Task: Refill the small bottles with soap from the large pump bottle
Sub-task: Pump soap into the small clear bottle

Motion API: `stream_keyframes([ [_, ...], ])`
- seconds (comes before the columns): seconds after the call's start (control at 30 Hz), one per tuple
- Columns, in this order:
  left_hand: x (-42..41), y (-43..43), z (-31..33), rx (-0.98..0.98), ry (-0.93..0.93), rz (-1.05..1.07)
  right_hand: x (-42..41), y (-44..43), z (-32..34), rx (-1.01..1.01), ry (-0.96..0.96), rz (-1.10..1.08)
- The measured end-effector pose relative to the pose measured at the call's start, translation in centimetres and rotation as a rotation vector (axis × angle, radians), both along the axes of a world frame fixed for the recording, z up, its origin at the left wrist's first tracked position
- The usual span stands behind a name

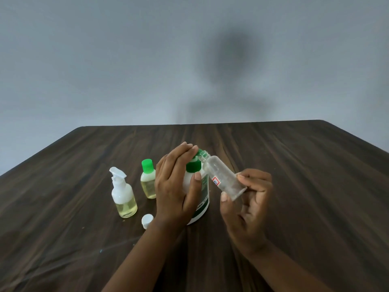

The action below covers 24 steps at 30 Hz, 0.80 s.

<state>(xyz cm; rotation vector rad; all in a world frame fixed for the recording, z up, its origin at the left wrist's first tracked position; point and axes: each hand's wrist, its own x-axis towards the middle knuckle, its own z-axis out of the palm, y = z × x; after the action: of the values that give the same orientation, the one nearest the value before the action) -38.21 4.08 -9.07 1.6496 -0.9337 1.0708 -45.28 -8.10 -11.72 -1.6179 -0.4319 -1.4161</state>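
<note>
**Pumping soap into the last empty bottle**

Holding things at the pump stage right now. The large pump bottle point(203, 192) stands upright around the middle of the surface point(294, 165), well in from the far edge. My left hand point(176, 182) lies over its pump head with the fingers straight and flat on top, thumb resting down against the bottle's shoulder, so it's pressing rather than gripping.

My right hand point(250, 203) pinches the base end of the clear empty bottle point(221, 175) between thumb and fingertips. It's lifted off the surface and tilted, with its open neck right up against the pump's nozzle. It has no cap on, and I can't see any soap inside it.

Toward the left edge from the pump bottle stand two others, both upright with yellowish liquid in them: a green-capped bottle point(148, 182) just beside my left hand, and a spray bottle point(124, 197) with a white trigger top a bit further out. A loose white cap point(147, 220) lies on the surface beside my left wrist.
</note>
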Motion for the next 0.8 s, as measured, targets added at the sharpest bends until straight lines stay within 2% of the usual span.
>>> stream_keyframes([
  [0.23,0.16,0.23,0.67,0.11,-0.125,0.153,0.01,0.02,0.13,-0.029,-0.003,-0.027],
  [0.8,-0.24,0.13,0.54,0.005,-0.037,0.019,0.08,-0.05,0.03,-0.041,0.008,-0.036],
])
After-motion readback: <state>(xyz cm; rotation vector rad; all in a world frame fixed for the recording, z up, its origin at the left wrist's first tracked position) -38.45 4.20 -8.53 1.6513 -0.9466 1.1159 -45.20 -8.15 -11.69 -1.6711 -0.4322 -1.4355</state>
